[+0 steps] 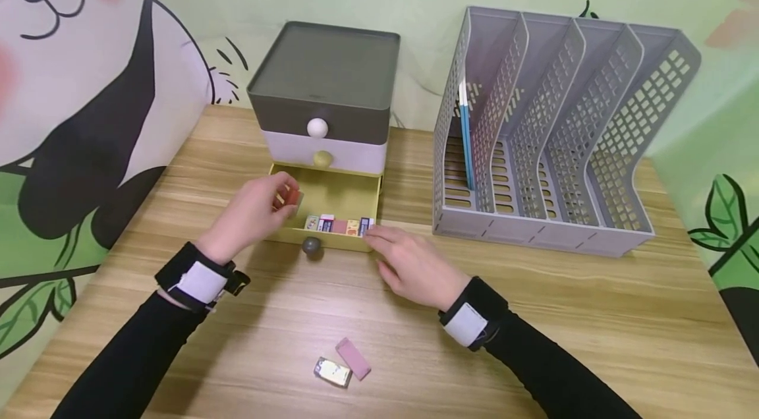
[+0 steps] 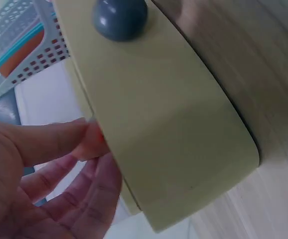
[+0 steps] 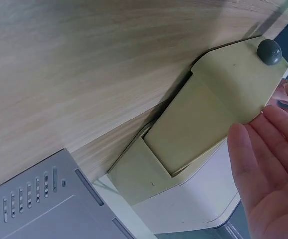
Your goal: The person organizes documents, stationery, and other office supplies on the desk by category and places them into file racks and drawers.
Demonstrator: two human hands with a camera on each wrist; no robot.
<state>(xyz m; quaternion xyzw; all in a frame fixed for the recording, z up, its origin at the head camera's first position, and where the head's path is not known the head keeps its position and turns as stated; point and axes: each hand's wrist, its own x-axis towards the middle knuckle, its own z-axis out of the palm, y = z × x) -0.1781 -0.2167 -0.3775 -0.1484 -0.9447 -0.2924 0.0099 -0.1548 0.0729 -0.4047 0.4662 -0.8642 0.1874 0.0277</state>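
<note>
Two loose erasers (image 1: 342, 364) nearest camera. Left hand (image 1: 255, 211) pinches small orange eraser (image 1: 290, 197) over open drawer (image 1: 332, 198): light, rigid, grippy; hold short edges. Right hand (image 1: 409, 264) relaxed, empty.

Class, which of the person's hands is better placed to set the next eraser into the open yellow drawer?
Probably the left hand: it pinches an orange eraser above the yellow drawer. The right hand holds nothing, fingers relaxed at the drawer's front corner.

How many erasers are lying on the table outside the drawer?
2: a pink eraser and a wrapped eraser, touching, near the table's front edge. More may be hidden.
</note>
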